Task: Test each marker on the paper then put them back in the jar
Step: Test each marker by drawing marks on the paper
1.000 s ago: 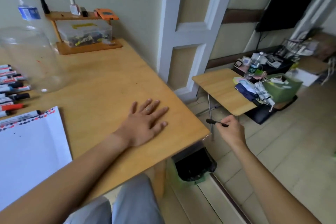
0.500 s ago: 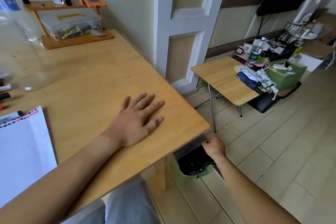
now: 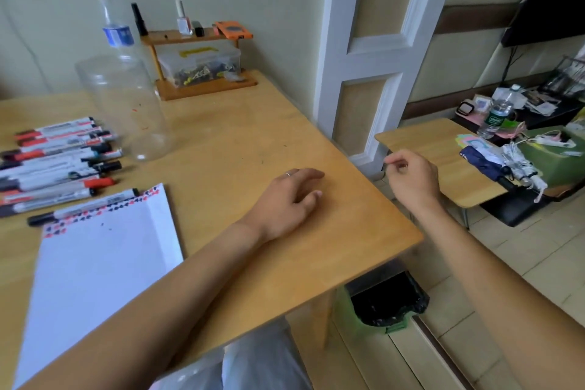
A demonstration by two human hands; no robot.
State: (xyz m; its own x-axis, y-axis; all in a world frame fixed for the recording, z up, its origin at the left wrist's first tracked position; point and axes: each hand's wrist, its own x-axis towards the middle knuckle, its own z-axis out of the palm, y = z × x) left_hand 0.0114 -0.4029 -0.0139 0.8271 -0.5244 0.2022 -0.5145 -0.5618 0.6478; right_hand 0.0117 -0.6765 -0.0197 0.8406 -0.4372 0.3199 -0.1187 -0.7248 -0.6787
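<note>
Several markers [image 3: 60, 165] with black and red caps lie in a row on the wooden table [image 3: 240, 123], at its left. One more black-capped marker [image 3: 82, 207] lies along the top edge of the white paper [image 3: 95, 279]. The clear plastic jar [image 3: 123, 104] stands upright and empty behind the markers. My left hand [image 3: 285, 199] rests on the table right of the paper, fingers relaxed, holding nothing. My right hand [image 3: 411, 177] hovers in the air just past the table's right edge, fingers curled with thumb against fingertip, and nothing shows in it.
A green bin with a black liner [image 3: 384, 307] sits on the floor under the table's right corner. A small wooden shelf with a clear box [image 3: 202, 65] stands at the back. A low side table [image 3: 443, 161] with clutter is to the right.
My right hand held a small black item a second ago, dropped low by the bin, and is now raised without it. The view swung left, showing the markers. My left hand's fingers curled slightly.
</note>
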